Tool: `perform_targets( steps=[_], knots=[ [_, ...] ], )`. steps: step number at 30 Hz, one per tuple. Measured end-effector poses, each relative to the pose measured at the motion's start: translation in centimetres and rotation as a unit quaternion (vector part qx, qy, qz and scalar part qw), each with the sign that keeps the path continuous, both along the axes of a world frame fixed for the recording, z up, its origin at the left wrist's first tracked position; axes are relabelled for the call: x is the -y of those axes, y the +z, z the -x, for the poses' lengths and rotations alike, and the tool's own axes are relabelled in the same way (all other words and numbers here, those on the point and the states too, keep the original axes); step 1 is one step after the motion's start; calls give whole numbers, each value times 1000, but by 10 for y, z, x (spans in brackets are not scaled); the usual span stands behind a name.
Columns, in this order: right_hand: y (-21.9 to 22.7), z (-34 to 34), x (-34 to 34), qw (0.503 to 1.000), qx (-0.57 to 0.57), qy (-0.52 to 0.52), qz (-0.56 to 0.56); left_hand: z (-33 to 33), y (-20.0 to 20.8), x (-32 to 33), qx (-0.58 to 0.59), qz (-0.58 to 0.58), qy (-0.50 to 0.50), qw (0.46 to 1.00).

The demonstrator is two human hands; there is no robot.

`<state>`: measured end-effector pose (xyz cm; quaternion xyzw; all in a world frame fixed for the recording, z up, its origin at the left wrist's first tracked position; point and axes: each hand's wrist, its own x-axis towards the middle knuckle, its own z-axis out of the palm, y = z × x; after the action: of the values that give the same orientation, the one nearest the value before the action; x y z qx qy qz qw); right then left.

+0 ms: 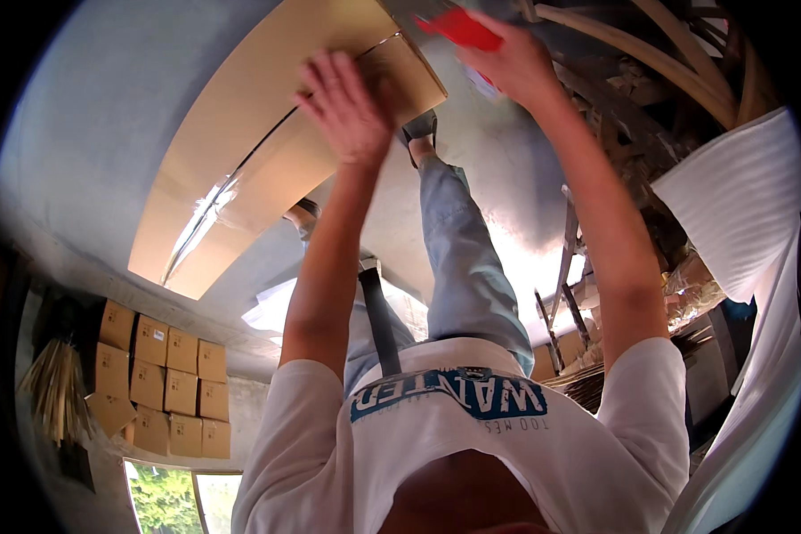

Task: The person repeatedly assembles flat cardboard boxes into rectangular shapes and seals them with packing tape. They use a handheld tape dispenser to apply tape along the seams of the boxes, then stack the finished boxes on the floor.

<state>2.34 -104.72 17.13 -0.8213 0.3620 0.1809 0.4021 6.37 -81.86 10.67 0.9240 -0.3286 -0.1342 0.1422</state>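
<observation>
A long, flat brown cardboard box (249,116) lies at the upper left, with a dark seam running along its length. Shiny clear tape (206,212) covers the near end of that seam. My left hand (351,111) rests on the box across the seam toward its far end, fingers stretched out and holding nothing. Off the box's far right corner, my right hand (516,64) grips a red tape dispenser (465,28). Motion blurs the dispenser, and its roll is mostly hidden behind the fingers.
Small cartons (165,378) are stacked by the wall at lower left, beside a bundle of thin sticks (58,392). Wooden pieces (650,58) crowd the right side. A white foam sheet (739,200) hangs there. My feet stand on the grey floor near the box.
</observation>
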Motion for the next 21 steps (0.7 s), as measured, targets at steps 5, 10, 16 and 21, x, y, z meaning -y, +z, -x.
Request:
perform_targets(
  steps=[5,10,16,21],
  knots=[
    [44,-135,-14,966,254,-25,40,-12,-27,-16,26,-42,39,998],
    [26,-116,-44,1000,13,8,-20,-15,-31,-22,39,-82,50,995],
    [29,60,-65,997,-62,38,6,-6,-47,-27,90,-10,53,994],
    [39,141,-89,993,-116,5,-3,4,-27,-22,37,-51,29,998]
  ],
)
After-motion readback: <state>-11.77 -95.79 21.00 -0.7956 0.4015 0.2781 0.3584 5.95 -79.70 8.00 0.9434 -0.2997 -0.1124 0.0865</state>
